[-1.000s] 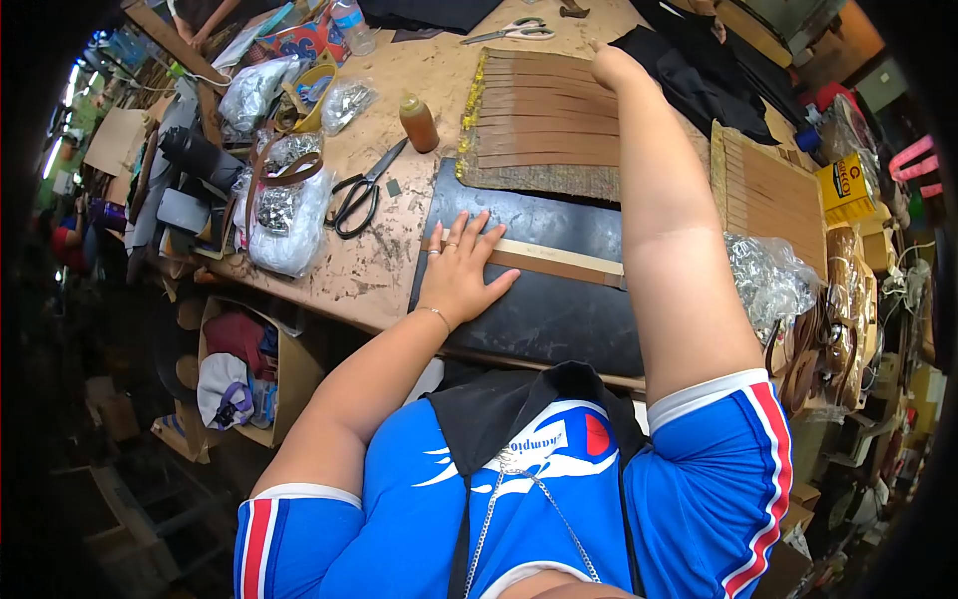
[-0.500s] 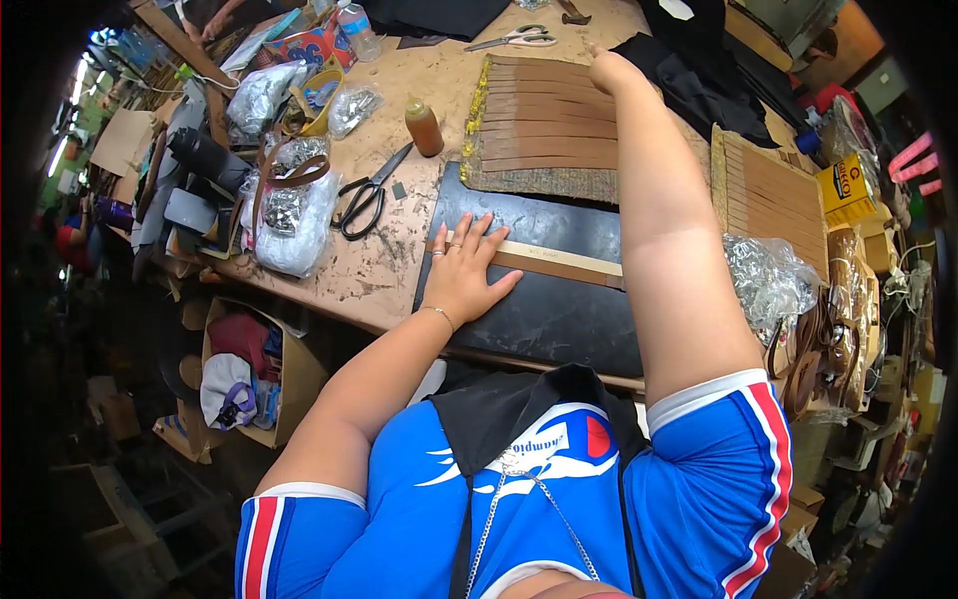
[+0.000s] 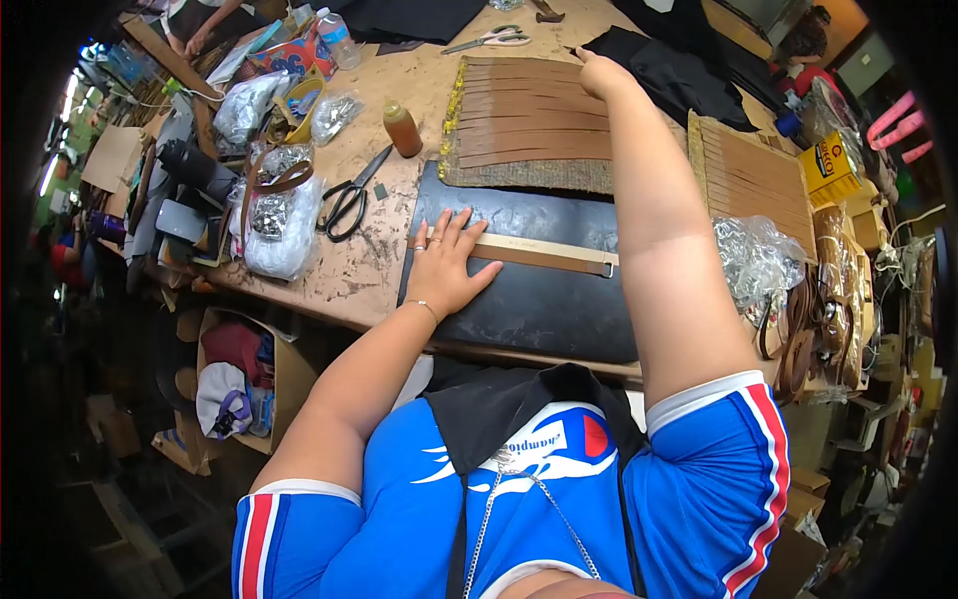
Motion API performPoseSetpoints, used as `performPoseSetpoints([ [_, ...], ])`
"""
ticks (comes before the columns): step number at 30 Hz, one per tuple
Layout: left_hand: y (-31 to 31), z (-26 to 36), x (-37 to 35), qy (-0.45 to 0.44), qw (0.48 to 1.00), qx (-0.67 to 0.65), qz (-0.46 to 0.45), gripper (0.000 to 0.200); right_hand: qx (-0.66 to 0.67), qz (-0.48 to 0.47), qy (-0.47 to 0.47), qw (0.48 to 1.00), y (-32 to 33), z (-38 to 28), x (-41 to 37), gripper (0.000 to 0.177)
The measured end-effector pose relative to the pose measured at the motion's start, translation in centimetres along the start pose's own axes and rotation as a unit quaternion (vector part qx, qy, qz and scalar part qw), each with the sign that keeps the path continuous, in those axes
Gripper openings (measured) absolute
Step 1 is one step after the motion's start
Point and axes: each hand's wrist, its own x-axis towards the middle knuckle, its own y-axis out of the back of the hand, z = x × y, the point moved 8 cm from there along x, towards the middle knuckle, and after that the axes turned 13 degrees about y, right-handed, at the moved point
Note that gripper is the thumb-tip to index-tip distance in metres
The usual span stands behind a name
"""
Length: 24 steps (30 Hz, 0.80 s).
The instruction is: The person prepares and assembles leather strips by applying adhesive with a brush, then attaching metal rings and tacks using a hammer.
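Note:
My left hand (image 3: 448,268) lies flat with spread fingers on a black work mat (image 3: 539,329). Its fingers press the left end of a pale strip with small writing (image 3: 539,244), which lies along a brown leather strap (image 3: 544,262). A small metal buckle (image 3: 608,270) shows at the strap's right end, beside my right forearm. My right hand (image 3: 605,78) is stretched to the far side, over the right edge of a panel of brown leather strips (image 3: 534,110). Its fingers look curled, with a small dark tip beyond them that I cannot make out.
Black-handled scissors (image 3: 346,205), a glue bottle (image 3: 402,130) and bagged hardware (image 3: 284,230) lie left of the mat. A second strip panel (image 3: 753,180) and clear plastic (image 3: 753,255) are at right. Pale-handled scissors (image 3: 499,38) and black cloth (image 3: 669,85) lie farther back. A co-worker's hand (image 3: 198,42) shows top left.
The view has shifted slightly, so the table items appear farther left. My left hand stays flat on the strip. My right hand remains at the far side, and the buckle now shows more clearly.

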Motion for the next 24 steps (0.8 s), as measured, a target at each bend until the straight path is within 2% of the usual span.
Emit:
performPoseSetpoints([
  [1, -0.1, -0.1, -0.1, 0.001, 1.000, -0.001, -0.005, 0.069, 0.000, -0.005, -0.002, 1.000, -0.2, 0.6, 0.1, 0.085],
  [3, -0.2, -0.1, 0.0, -0.005, 1.000, -0.002, 0.008, 0.069, -0.017, 0.056, 0.108, 0.992, 0.2, 0.2, -0.2, 0.074],
  [5, -0.2, -0.1, 0.1, -0.009, 1.000, 0.001, 0.018, 0.069, -0.025, 0.081, 0.122, 0.989, 0.6, 0.2, -1.1, 0.074],
  [7, -0.2, 0.0, 0.1, -0.013, 1.000, 0.011, 0.024, 0.068, -0.051, 0.138, 0.218, 0.965, -0.7, 0.8, 0.0, 0.068],
  [8, 0.0, 0.1, 0.1, -0.014, 1.000, 0.015, 0.024, 0.068, -0.051, 0.134, 0.213, 0.966, -1.3, 1.1, -0.5, 0.068],
  [10, -0.2, 0.0, 0.0, -0.016, 0.999, 0.018, 0.021, 0.068, -0.022, -0.019, 0.186, 0.982, -0.5, -4.0, -9.4, 0.057],
  [11, -0.2, 0.0, 0.1, -0.015, 0.999, 0.022, 0.024, 0.068, -0.015, 0.054, 0.292, 0.955, -1.2, -4.5, -11.8, 0.047],
  [12, -0.1, 0.1, 0.1, -0.014, 0.999, 0.025, 0.017, 0.069, 0.005, 0.084, 0.327, 0.941, -2.5, -4.2, -14.1, 0.036],
  [14, 0.0, 0.2, 0.1, -0.012, 1.000, 0.024, 0.014, 0.068, 0.008, 0.033, 0.335, 0.942, -3.1, -4.4, -21.9, 0.019],
  [15, 0.0, 0.2, 0.1, -0.011, 1.000, 0.025, 0.013, 0.068, 0.010, 0.038, 0.371, 0.928, -4.5, -3.4, -24.4, 0.017],
  [17, -0.1, 0.1, 0.2, -0.012, 1.000, 0.025, 0.012, 0.068, -0.037, -0.017, 0.340, 0.940, -6.8, -1.6, -28.7, 0.022],
  [19, -0.1, 0.3, 0.2, -0.016, 0.999, 0.024, 0.013, 0.068, -0.067, -0.009, 0.322, 0.944, -8.5, -0.4, -31.4, 0.025],
  [21, 0.0, 0.3, 0.1, -0.015, 1.000, 0.022, 0.010, 0.068, -0.005, 0.002, 0.316, 0.949, -8.8, -0.2, -32.2, 0.029],
  [22, 0.0, 0.4, 0.1, -0.017, 1.000, 0.021, 0.012, 0.068, -0.069, 0.017, 0.332, 0.941, -7.4, -0.6, -32.1, 0.032],
  [23, -0.2, 0.3, 0.0, -0.017, 1.000, 0.022, 0.013, 0.068, -0.070, 0.019, 0.331, 0.941, -7.0, -0.8, -31.3, 0.032],
  [24, -0.2, 0.2, 0.0, -0.017, 0.999, 0.022, 0.015, 0.068, -0.019, 0.036, 0.323, 0.946, -6.2, -0.7, -29.3, 0.033],
])
